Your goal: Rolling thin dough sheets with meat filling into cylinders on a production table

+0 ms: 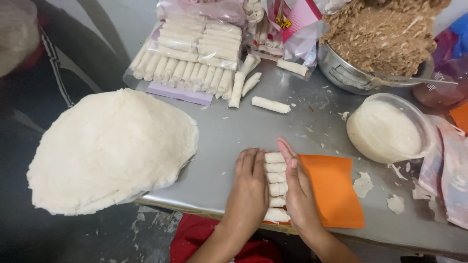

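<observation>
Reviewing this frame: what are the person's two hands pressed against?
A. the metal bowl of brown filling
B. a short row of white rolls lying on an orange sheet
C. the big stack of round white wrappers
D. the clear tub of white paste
B: the left hand and right hand flank the row of white rolls from either side on the orange sheet, well away from the wrappers, bowl and tub.

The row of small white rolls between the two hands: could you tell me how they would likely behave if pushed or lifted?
The rolls are cylinders, so they would probably roll unless hemmed in, as the left hand and right hand do now. Their thin, pale wrappers look soft, likely to dent or tear if squeezed. Small as they are, each seems light.
</observation>
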